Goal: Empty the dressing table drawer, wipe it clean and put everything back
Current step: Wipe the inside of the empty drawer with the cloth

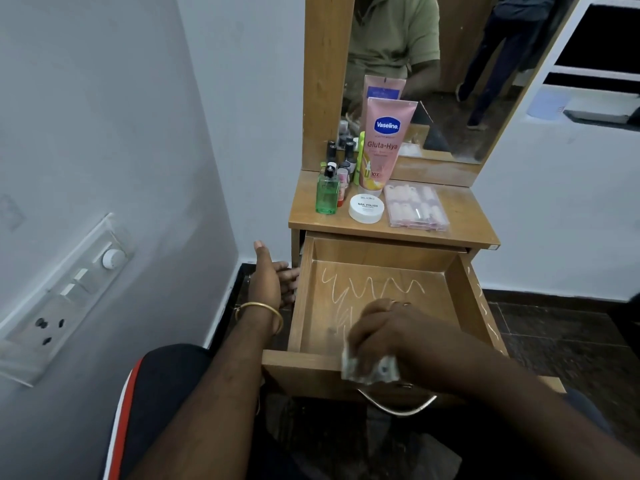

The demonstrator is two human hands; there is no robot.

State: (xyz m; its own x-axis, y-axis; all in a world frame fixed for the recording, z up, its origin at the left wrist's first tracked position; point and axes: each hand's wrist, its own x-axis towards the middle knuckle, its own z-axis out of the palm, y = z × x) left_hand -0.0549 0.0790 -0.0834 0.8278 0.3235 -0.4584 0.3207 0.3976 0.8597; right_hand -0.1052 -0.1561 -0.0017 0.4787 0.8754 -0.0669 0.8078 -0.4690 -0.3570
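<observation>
Right hand (pixel 384 327) fingers clamped on a crumpled white cloth (pixel 369 368) over the open wooden drawer's (pixel 464 292) front edge; left hand (pixel 272 282) spread open, steadying the drawer's left side.

A single wide-angle head camera looks forward and steeply down from above a seated person's lap, close over the open drawer (pixel 381 306) at frame centre. The dressing table top (pixel 460 216) lies toward 12 o'clock, a wall switchboard (pixel 62 299) toward 9 o'clock.
</observation>
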